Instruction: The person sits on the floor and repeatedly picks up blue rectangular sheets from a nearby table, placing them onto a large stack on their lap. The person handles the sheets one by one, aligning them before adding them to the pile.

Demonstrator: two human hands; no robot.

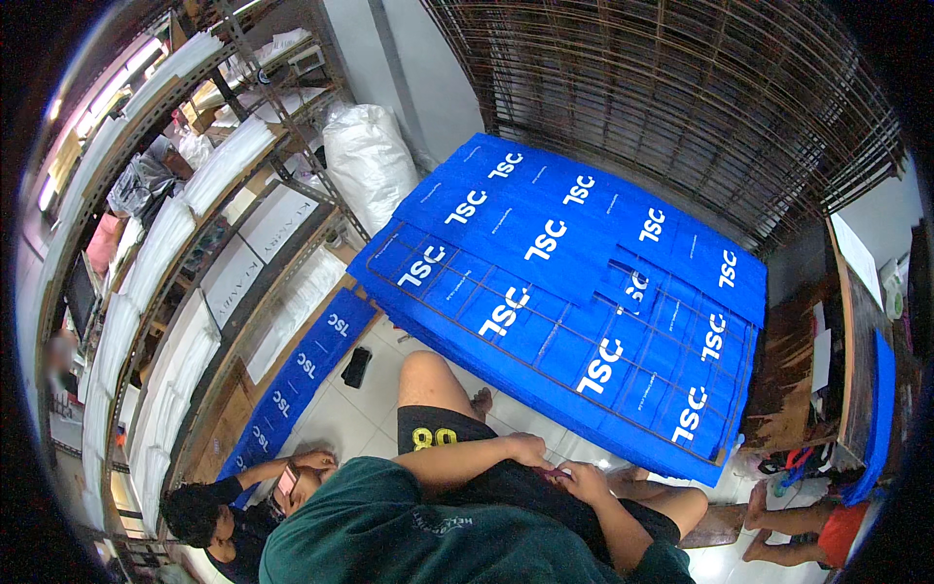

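Note:
In my lap, my left hand (528, 451) and my right hand (585, 482) are close together with fingers bent. Between them sits a small dark purplish thing (556, 474), too small to name; the right fingers close on it. What the left fingers hold, if anything, is hidden. Ahead of my knees, a broad layer of blue printed sheets (520, 219) covers a low, wide surface. On its near half lies a thin wire grid frame (559, 341), touched by neither hand. Some smaller blue pieces (613, 292) lie unevenly near the middle.
Many wire grids (662, 88) lean at the back. Metal shelves (185, 209) with white stacks line the left, near a white sack (368, 161). A blue strip (297, 375) and a black phone-like object (357, 367) lie nearby. A person (233, 516) sits left; another's legs (793, 526) show right.

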